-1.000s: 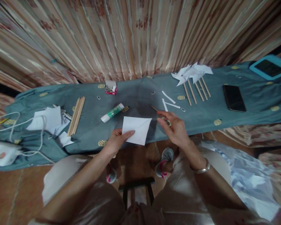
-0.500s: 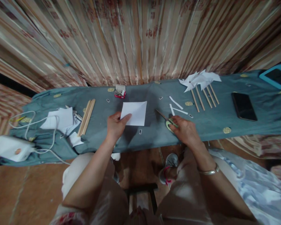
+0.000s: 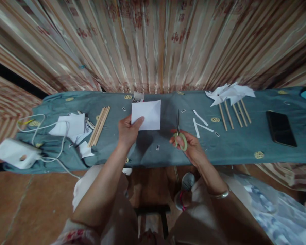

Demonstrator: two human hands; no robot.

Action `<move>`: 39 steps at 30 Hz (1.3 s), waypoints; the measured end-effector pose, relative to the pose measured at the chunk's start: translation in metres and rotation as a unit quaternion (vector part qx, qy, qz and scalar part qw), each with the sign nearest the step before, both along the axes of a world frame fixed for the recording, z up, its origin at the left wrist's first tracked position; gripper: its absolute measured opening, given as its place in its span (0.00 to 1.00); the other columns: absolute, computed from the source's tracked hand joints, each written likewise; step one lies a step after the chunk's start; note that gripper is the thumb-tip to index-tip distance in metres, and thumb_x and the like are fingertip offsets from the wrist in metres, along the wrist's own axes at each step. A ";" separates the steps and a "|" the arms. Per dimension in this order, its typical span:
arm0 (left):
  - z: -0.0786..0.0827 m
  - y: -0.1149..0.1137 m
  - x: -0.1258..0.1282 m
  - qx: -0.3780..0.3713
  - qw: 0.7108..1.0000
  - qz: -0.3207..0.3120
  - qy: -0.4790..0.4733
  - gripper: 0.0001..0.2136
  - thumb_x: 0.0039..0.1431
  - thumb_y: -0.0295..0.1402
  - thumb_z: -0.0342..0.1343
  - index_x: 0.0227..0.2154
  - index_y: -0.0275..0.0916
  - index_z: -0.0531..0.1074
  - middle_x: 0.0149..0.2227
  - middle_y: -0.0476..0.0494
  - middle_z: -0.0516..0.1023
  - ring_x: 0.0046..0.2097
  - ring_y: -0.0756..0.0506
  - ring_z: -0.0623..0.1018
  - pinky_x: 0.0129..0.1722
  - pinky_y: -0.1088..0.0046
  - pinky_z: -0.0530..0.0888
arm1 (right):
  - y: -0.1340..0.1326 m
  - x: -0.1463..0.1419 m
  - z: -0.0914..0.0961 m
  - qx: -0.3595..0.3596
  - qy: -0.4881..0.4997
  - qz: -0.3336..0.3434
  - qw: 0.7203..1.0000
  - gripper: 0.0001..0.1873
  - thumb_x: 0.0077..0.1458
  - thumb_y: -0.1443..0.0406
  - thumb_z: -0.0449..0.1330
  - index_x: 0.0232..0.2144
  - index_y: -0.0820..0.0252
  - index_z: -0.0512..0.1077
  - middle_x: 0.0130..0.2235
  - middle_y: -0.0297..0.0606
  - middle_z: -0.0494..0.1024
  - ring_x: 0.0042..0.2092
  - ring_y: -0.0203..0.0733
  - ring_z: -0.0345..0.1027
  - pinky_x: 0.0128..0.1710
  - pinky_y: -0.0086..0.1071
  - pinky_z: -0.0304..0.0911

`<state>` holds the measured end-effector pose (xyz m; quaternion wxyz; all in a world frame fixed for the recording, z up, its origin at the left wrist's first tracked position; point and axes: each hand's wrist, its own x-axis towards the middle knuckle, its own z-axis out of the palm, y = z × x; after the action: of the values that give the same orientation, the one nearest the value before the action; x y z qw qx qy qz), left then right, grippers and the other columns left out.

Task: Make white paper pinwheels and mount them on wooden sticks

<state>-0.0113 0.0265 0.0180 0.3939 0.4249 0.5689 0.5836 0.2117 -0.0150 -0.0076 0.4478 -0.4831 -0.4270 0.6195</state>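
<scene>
My left hand [image 3: 127, 131] pinches the lower left corner of a white square of paper [image 3: 146, 114] and holds it above the blue-grey cloth [image 3: 234, 146]. To its right, my right hand [image 3: 191, 146] grips the green handles of a pair of scissors [image 3: 179, 134]. Their blades point away from me, toward the curtain. A small gap separates the scissors from the paper's right edge.
Wooden sticks [image 3: 100, 125] lie left of the paper beside a pile of white paper [image 3: 71, 126]. Paper strips [image 3: 201, 121] lie right of the scissors. Finished pinwheels on sticks [image 3: 231, 98] and a black phone [image 3: 281, 128] sit farther right. A white charger with cable [image 3: 16, 153] is at far left. A striped curtain hangs behind.
My left hand raised the paper from near the table's front edge to over its middle. My right hand took up the scissors, and their blades swung to point away from me.
</scene>
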 end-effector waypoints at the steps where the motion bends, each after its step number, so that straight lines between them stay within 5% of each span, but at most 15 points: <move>1: 0.001 0.000 0.000 -0.002 1.000 0.000 -0.018 0.12 0.42 0.39 0.67 0.27 0.34 0.81 0.27 0.48 0.81 0.29 0.48 0.75 0.31 0.74 0.71 | -0.002 -0.001 -0.001 0.004 -0.007 0.028 1.000 0.29 0.42 0.45 0.70 0.41 0.55 0.77 0.29 0.35 0.80 0.27 0.35 0.69 0.28 0.31 0.66; 6: 0.005 -0.002 0.000 -0.008 0.997 -0.001 -0.076 0.12 0.38 0.38 0.70 0.22 0.35 0.80 0.25 0.48 0.80 0.27 0.49 0.74 0.29 0.74 0.70 | -0.008 0.002 -0.001 0.011 -0.004 0.193 0.981 0.30 0.45 0.46 0.69 0.44 0.59 0.77 0.32 0.37 0.79 0.31 0.35 0.69 0.34 0.31 0.67; 13: 0.001 0.000 0.001 -0.024 0.996 -0.030 -0.081 0.11 0.37 0.37 0.72 0.22 0.35 0.80 0.23 0.49 0.79 0.25 0.50 0.73 0.26 0.75 0.69 | -0.005 0.007 -0.002 -0.003 -0.015 0.255 0.967 0.31 0.46 0.46 0.69 0.46 0.60 0.76 0.32 0.36 0.75 0.31 0.35 0.65 0.32 0.31 0.64; 39: -0.006 -0.001 0.003 -0.031 0.998 -0.047 -0.042 0.07 0.41 0.35 0.70 0.21 0.38 0.79 0.23 0.50 0.77 0.26 0.50 0.73 0.26 0.74 0.69 | -0.003 0.006 -0.001 -0.032 -0.018 0.253 0.967 0.25 0.44 0.51 0.72 0.42 0.59 0.78 0.27 0.31 0.71 0.27 0.33 0.62 0.28 0.31 0.63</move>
<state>-0.0079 0.0254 0.0116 0.4572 0.4140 0.5492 0.5640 0.2174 -0.0176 -0.0082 0.2534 -0.3842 -0.5232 0.7173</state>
